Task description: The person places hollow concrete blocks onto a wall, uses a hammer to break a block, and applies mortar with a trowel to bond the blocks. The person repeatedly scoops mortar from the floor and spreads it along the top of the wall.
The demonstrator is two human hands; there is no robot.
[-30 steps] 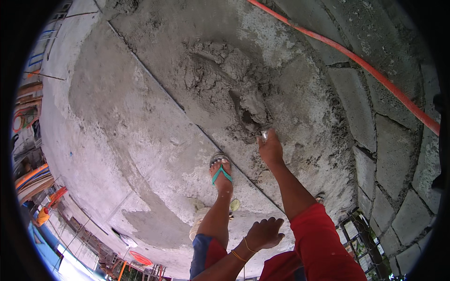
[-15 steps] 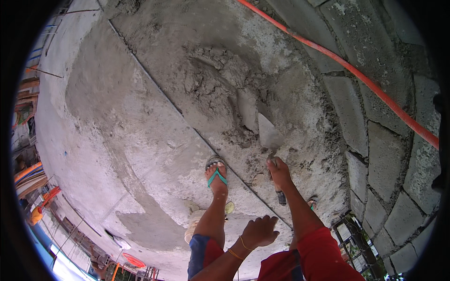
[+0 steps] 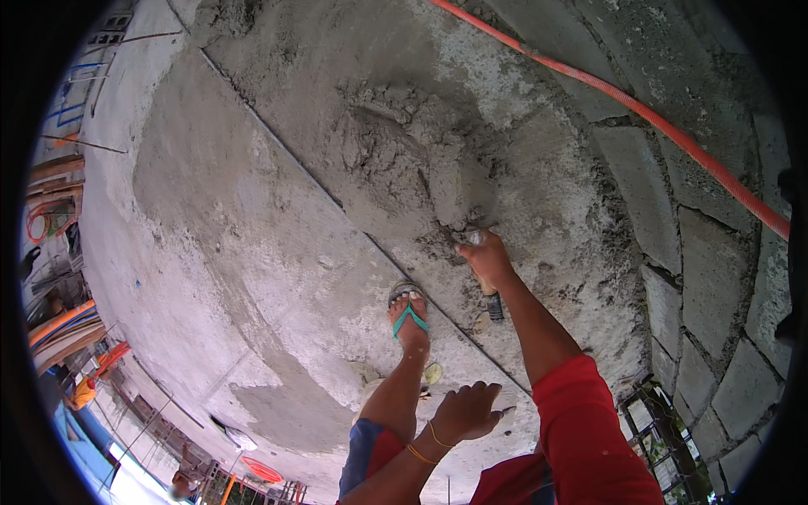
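Note:
My right hand [image 3: 486,261] grips a trowel handle [image 3: 491,303], pale wood with a dark end, low over the floor. The trowel's blade lies in the rough heap of wet grey mortar [image 3: 396,143], hard to tell apart from it. My left hand [image 3: 463,412] hangs at the lower centre with loosely bent fingers and no visible load; yellow bands circle its wrist. My foot [image 3: 408,324], in a turquoise-strapped sandal, stands beside a long thin grey rod [image 3: 311,181] lying diagonally across the concrete floor [image 3: 202,295].
An orange corrugated hose [image 3: 665,126] runs along the right, over or beside a block wall [image 3: 707,303]. A metal grille [image 3: 644,421] stands at lower right. Timber, pipes [image 3: 63,324] and blue material [image 3: 71,438] crowd the far left edge. A red round object [image 3: 261,469] lies low left.
Since half a second ago, my right hand has moved away from my body, pushing the trowel into the mortar; its pale blade no longer shows clearly. My left hand has shifted slightly.

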